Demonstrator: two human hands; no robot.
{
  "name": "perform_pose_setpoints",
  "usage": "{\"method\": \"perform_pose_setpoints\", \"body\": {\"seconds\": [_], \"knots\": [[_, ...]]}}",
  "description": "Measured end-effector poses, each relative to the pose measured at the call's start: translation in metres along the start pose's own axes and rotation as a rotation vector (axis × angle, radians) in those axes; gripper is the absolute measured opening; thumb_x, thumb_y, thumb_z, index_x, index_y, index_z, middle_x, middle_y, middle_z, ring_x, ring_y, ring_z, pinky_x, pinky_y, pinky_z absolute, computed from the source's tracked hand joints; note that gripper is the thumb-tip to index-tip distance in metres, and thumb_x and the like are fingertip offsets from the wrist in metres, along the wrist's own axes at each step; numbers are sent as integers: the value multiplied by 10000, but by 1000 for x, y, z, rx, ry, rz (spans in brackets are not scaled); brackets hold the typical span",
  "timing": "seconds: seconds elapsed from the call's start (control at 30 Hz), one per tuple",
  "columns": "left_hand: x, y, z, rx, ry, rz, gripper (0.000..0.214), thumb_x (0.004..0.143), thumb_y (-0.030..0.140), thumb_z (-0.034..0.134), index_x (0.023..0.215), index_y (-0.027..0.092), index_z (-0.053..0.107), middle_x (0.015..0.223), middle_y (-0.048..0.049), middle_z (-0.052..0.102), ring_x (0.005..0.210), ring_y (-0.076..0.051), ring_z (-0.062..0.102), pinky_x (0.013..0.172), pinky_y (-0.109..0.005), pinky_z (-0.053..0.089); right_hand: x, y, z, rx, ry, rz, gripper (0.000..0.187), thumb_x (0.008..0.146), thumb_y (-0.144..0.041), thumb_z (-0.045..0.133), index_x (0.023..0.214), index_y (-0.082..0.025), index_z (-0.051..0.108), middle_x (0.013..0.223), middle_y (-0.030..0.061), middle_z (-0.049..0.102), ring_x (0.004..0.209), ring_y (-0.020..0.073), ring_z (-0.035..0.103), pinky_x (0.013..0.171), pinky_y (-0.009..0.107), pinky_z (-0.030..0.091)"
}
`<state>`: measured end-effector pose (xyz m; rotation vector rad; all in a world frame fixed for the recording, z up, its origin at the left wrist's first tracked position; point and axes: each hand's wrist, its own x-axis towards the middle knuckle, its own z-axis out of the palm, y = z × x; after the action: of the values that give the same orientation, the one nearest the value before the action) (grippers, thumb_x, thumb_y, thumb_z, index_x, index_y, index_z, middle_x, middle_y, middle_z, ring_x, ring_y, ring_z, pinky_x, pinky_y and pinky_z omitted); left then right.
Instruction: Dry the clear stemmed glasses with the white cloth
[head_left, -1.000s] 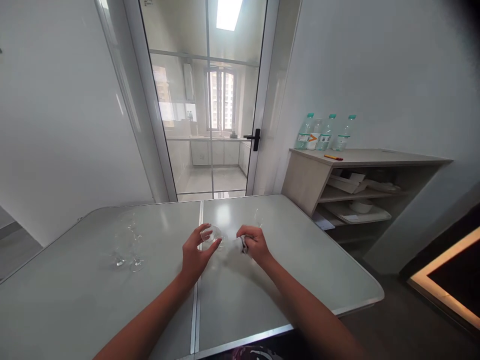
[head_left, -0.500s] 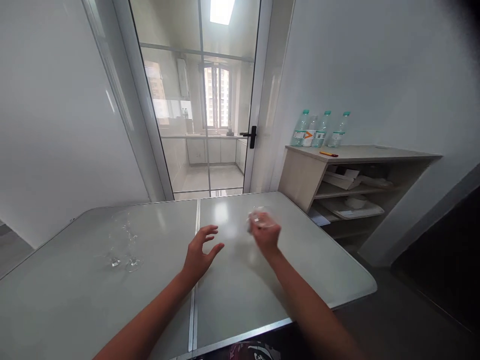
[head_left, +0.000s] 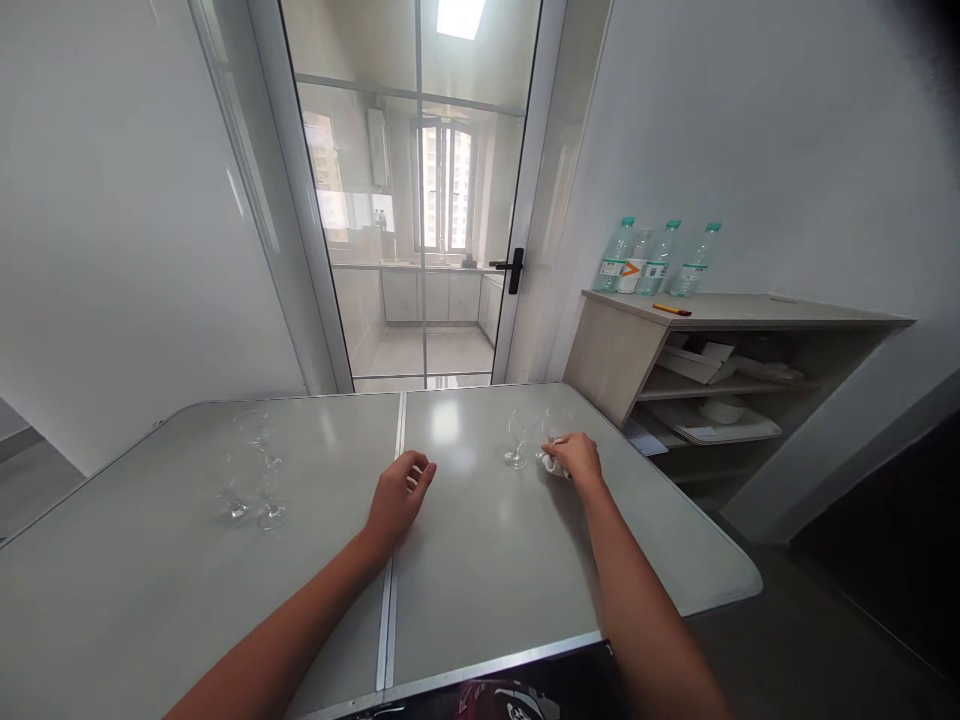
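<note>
My right hand [head_left: 576, 458] is closed on the lower part of a clear wine glass [head_left: 556, 420] at the right of the table, with a crumpled white cloth [head_left: 555, 465] bunched under its fingers. Those fingers and the cloth hide most of the stem and foot. Just left of it another clear wine glass [head_left: 517, 435] stands upright, apart from the hand. Near the table's middle seam my left hand [head_left: 400, 495] has its fingers loosely curled towards the thumb, with nothing seen in them. Several more clear stemmed glasses [head_left: 271, 500] stand on the left half.
The pale table [head_left: 480, 580] has a metal seam across it. Beyond its far edge is a glass door [head_left: 457, 330] with a black handle [head_left: 514, 270]. At right, a wooden shelf unit [head_left: 611, 350] bears several plastic bottles [head_left: 656, 260] and an orange-yellow pen-like stick [head_left: 671, 310].
My right hand, blurred before, has moved right and now grips a glass that stands beside another. My left hand's spread fingers have curled in. The view has shifted slightly.
</note>
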<state>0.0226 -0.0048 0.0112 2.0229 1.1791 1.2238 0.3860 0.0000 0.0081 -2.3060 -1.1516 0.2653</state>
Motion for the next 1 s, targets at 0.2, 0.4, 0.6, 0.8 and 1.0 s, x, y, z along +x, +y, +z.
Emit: {"method": "perform_pose_setpoints", "body": {"seconds": [0.2,0.4,0.6,0.8,1.0], "knots": [[7,-5,-7,24,48,-53,281,954,502,523,882,238,588,779,-1,661,678,-169,638,624,-283,494,3,1,3,-59,-62,12,311,732,-443,760,887,-182,825,864,133,793,780,234,736,574,248,455],[22,-16,-26,129,252,-157,303,943,453,515,1137,227,569,703,13,672,666,-190,672,682,-301,502,2,0,0,-108,-142,-33,308,749,-432,752,930,-193,820,860,109,789,786,228,733,576,246,442],[32,-25,-53,360,454,-190,418,968,363,485,1350,194,464,678,10,687,649,-199,677,642,-272,440,5,6,-6,-252,-255,2,348,710,-500,749,720,-152,756,747,152,738,720,283,711,556,302,442],[41,-42,-76,600,556,-351,658,982,292,423,1556,64,197,694,-59,704,662,-265,692,607,-301,407,-7,2,-7,-321,-457,-63,244,597,-290,801,482,-165,625,544,42,621,552,187,616,508,258,389],[40,-26,-90,731,503,-372,543,968,313,449,1478,131,405,717,-79,702,708,-280,681,677,-339,427,-22,-6,-6,-291,-525,-196,244,552,-161,754,383,-161,578,424,10,512,449,146,490,460,262,318]]}}
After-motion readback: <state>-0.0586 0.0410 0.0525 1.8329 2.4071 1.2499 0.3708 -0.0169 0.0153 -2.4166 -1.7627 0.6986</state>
